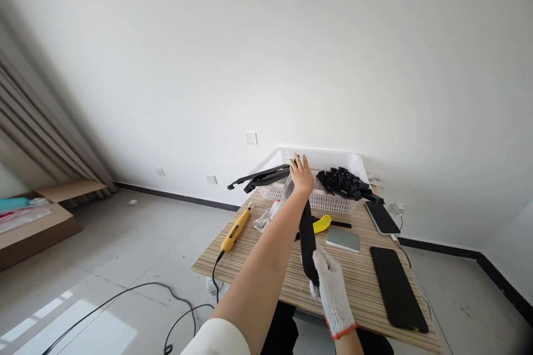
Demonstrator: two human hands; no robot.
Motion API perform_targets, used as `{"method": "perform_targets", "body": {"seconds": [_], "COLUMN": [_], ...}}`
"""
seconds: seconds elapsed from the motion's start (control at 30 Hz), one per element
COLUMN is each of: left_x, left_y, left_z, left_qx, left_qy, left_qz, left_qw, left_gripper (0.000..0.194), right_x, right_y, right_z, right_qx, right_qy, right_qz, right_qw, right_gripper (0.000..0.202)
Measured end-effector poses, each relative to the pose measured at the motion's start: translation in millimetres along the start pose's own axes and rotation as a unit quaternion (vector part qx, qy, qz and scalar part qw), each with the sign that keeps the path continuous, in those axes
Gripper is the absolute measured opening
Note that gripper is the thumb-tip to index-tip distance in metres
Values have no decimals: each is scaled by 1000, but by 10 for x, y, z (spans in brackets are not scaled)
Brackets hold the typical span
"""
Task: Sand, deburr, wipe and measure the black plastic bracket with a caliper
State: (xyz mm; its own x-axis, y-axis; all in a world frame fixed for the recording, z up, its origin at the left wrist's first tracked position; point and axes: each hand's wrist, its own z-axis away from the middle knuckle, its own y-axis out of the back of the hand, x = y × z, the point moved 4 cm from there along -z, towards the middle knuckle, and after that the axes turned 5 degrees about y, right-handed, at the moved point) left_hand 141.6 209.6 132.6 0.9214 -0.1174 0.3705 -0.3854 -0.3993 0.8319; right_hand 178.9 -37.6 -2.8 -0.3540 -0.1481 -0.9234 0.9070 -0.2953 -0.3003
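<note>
My bare left hand (302,176) reaches out over the near side of a white basket (333,202), its fingers spread beside the upper end of a long black strip (307,244). My right hand (331,283), in a white glove with an orange cuff, is closed on the strip's lower end. Long black plastic pieces (266,177) stick out over the basket's left rim, and a pile of small black parts (343,182) lies in its right half. Whether my left hand touches the strip is hard to tell.
On the wooden table (287,288) are a yellow corded tool (235,230), a white glove (266,217), a yellow-handled tool (322,224), a grey-green plate (343,240), a phone (382,217) and a black slab (398,288). A cable (154,284) runs over the floor.
</note>
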Motion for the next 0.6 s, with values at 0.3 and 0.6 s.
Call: {"method": "perform_targets", "body": {"seconds": [0.3,0.6], "left_x": [-5,82], "left_y": [-162,-244], "left_z": [-282,-523], "left_qx": [8,-14], "left_qy": [97,146], "left_qz": [-40,-80], "left_qw": [994,986], "left_gripper": [63,61], "right_x": [-34,-22], "right_y": [-124,-152], "right_z": [67,85], "right_qx": [-21,-37], "right_qy": [-12,-9], "right_qz": [1,27], "right_qw": [1000,999], "right_gripper": [46,34]}}
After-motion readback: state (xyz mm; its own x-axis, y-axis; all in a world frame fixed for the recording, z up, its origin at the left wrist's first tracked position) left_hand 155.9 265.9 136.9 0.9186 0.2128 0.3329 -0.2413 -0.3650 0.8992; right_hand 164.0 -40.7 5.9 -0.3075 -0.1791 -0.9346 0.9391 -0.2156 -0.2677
